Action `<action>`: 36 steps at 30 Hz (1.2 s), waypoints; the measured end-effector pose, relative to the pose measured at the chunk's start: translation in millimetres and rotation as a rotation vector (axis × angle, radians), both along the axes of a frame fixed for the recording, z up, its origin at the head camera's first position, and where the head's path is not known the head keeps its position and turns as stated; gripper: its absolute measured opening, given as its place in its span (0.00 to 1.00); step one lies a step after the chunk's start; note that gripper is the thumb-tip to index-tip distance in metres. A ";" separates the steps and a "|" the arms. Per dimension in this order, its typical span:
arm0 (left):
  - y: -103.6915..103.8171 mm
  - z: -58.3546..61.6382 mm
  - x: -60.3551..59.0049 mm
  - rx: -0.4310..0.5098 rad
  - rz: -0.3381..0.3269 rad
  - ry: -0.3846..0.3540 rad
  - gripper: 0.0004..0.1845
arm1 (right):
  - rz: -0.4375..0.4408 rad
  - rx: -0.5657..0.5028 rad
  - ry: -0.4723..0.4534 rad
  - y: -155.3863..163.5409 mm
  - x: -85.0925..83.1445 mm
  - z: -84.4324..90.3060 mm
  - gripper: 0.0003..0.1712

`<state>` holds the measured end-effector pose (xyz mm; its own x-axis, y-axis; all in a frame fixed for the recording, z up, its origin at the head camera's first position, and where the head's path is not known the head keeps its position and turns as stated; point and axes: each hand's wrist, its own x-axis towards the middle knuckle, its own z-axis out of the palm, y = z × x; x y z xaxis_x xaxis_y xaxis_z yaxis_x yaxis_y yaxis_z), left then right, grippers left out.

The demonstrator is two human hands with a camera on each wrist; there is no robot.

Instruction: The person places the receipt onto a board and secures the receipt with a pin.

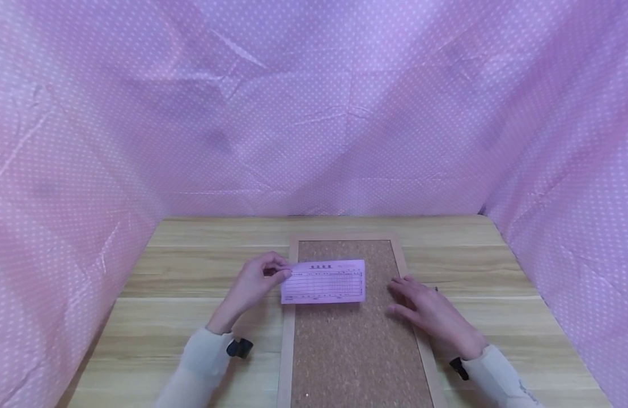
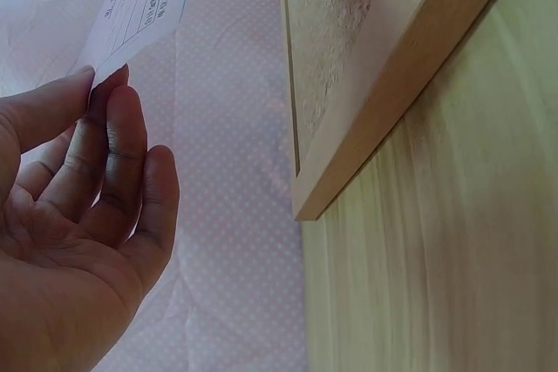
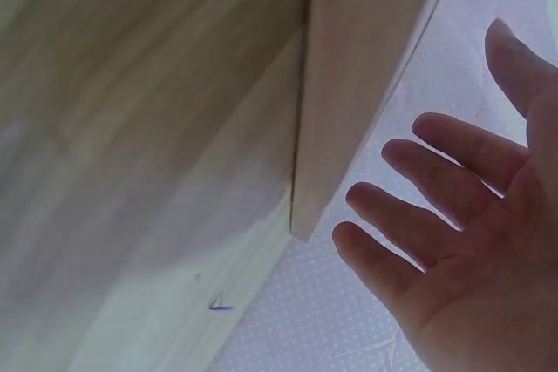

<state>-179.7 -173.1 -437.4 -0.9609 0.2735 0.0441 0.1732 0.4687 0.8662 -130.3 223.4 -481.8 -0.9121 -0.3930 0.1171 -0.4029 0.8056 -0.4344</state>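
Two hands are working over the corkboard (image 1: 355, 340) lying on the bench (image 1: 191, 272); the left hand (image 1: 253, 286) is pinching the slip (image 1: 325, 281) by its left edge, holding it over the cork; the right hand (image 1: 433, 317), fingers (image 3: 436, 215) spread and holding nothing, is resting on the board's right frame, seemingly steadying it.
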 end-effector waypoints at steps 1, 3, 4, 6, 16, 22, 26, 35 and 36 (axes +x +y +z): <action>1.2 -0.6 0.1 0.001 0.000 -0.002 0.06 | -0.003 -0.009 0.010 -1.0 -0.1 0.4 0.33; 3.1 -1.8 0.3 0.004 0.000 -0.001 0.06 | -0.007 -0.031 0.028 -3.1 -0.6 1.5 0.31; 4.1 -2.3 0.4 0.008 0.000 -0.001 0.06 | -0.011 -0.043 0.033 -4.0 -1.0 1.8 0.31; 5.7 -3.7 0.7 0.012 -0.002 0.003 0.06 | -0.016 -0.070 0.033 -6.3 -1.6 3.0 0.31; 12.5 -9.4 -0.8 0.021 -0.001 0.000 0.05 | -0.020 -0.148 0.009 -21.3 -4.6 8.4 0.33; 18.3 -11.3 -3.4 0.022 -0.003 -0.001 0.06 | -0.036 -0.239 -0.014 -24.2 -4.2 10.7 0.31; 22.6 -14.0 -5.4 0.023 -0.006 0.009 0.05 | -0.028 -0.310 -0.014 -24.8 -4.1 13.1 0.31; 28.0 -17.6 -7.3 0.036 -0.003 -0.019 0.04 | -0.033 -0.416 -0.043 -29.6 -9.5 15.3 0.32; 28.5 -17.8 -7.4 0.033 -0.002 -0.019 0.04 | -0.042 -0.423 -0.050 -30.4 -9.8 15.5 0.32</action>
<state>-187.2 -144.6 -455.1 -0.9611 0.2738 0.0352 0.1575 0.4393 0.8844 -140.1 193.0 -466.2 -0.9351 -0.2820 0.2147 -0.3431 0.5676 -0.7484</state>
